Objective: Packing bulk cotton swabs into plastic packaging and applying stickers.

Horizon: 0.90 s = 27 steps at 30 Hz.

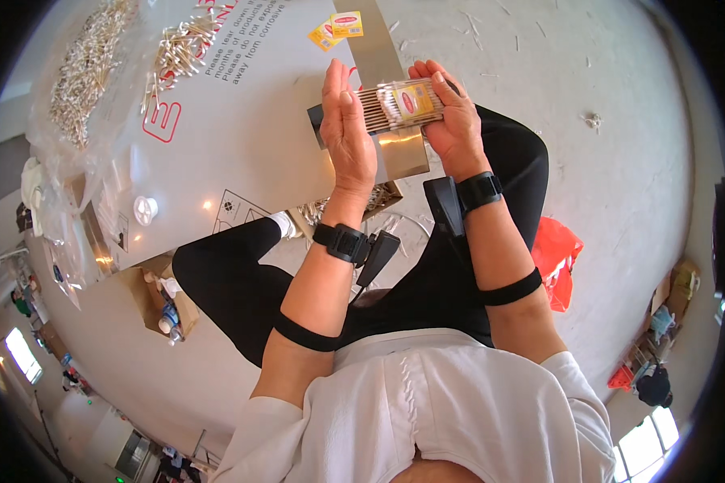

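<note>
Above the table's near right corner, my right hand [453, 121] grips a flat clear pack of cotton swabs [379, 109] from its right end, thumb on top. A yellow card label [413, 100] with a red oval shows in the pack, and white swab tips lie beside it. My left hand [350, 133] is upright at the pack's left end, fingers stretched out and palm toward the swabs. It is at or very near their ends; contact is hard to make out. Behind it, part of a dark block [315, 125] shows at the table edge.
On the grey printed table [242, 153] lie two yellow cards [336, 30], a loose swab heap [184, 50] and a clear bag of swabs [89, 72]. A white spool-like piece [145, 210] stands near the left edge. Below are an open swab box [383, 197] and a red bag [557, 262].
</note>
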### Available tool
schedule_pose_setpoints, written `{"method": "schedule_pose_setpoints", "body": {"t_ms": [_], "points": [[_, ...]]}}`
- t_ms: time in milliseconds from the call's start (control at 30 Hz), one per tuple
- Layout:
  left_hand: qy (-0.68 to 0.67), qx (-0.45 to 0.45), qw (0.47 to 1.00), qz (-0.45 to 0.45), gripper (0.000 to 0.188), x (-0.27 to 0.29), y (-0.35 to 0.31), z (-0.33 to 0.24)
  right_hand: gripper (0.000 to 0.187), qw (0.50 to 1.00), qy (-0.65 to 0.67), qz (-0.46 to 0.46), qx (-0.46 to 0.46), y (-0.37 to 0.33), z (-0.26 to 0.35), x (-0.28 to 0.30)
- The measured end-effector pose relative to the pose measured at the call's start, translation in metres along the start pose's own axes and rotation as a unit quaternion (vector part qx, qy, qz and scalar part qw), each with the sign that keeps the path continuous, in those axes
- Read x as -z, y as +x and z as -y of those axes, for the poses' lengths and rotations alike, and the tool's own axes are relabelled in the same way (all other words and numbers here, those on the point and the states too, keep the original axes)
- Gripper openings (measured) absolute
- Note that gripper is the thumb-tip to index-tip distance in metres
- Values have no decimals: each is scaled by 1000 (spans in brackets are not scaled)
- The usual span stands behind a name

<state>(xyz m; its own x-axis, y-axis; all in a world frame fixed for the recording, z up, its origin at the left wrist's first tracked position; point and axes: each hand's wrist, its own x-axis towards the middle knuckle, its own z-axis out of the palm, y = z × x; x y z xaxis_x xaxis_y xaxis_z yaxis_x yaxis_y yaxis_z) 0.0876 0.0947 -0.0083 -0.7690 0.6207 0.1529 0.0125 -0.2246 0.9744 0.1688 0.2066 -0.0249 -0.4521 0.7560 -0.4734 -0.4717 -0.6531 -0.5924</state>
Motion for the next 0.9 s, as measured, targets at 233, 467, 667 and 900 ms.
{"method": "schedule_pose_setpoints", "body": {"t_ms": [233,467,667,900], "points": [[-69,16,997,7,63,-17,-1,11,32,1000,2,2,10,-4,-2,-4],[-140,23,990,13,66,-27,-6,11,32,999,-8,-4,31,-8,-6,-6],[-213,27,977,-16,66,-18,6,13,29,1000,-7,-7,15,-1,-6,-2],[-240,37,968,-64,56,2,-1,9,29,998,30,-17,-47,7,-5,8]]}}
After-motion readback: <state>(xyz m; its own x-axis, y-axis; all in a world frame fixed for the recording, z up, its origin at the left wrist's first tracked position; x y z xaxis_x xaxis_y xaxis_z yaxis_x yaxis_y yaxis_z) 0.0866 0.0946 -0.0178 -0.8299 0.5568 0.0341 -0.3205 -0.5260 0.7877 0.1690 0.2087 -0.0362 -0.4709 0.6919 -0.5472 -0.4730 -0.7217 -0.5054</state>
